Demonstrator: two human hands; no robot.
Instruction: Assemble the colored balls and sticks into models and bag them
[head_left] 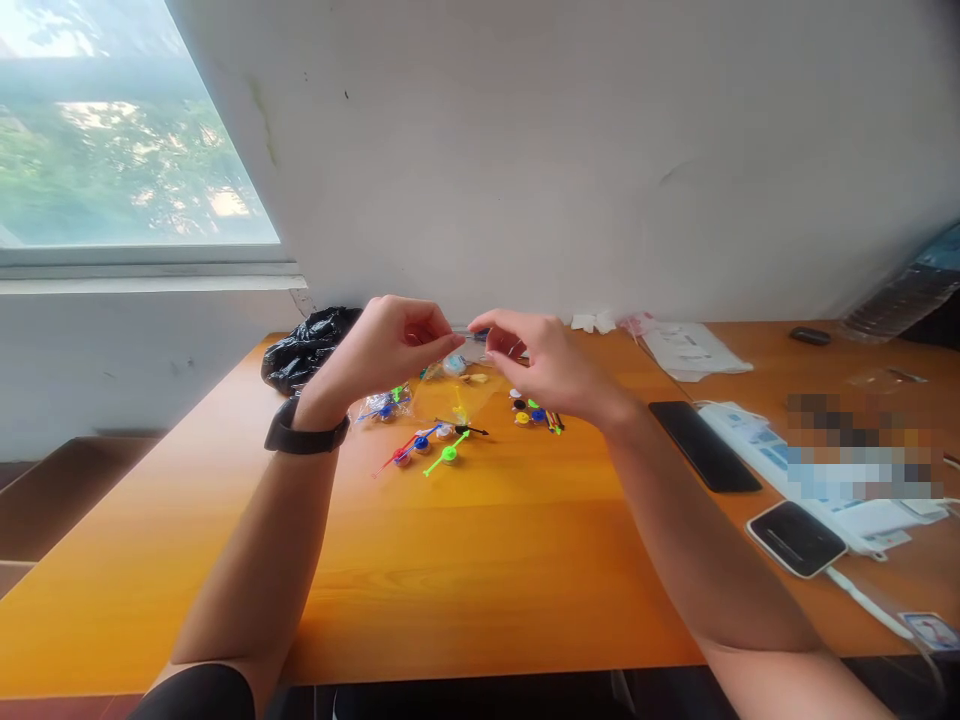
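Both hands are raised above the orange table (pixel 480 570). My left hand (pixel 390 345), with a black watch on its wrist, is closed in a pinch. My right hand (pixel 536 360) is pinched too, facing it. Between the fingertips they hold a small thin part (pixel 474 335), too small to name. Below them lie several small coloured plastic pieces (pixel 442 440): red, blue, green and yellow sticks with round ends. A clear bag (pixel 382 405) with more pieces lies under my left hand.
A crumpled black plastic bag (pixel 304 350) sits at the back left by the wall. To the right lie a black phone (pixel 705 445), a second phone (pixel 796 538) on a cable, white papers (pixel 694 350) and a small dark object (pixel 810 336).
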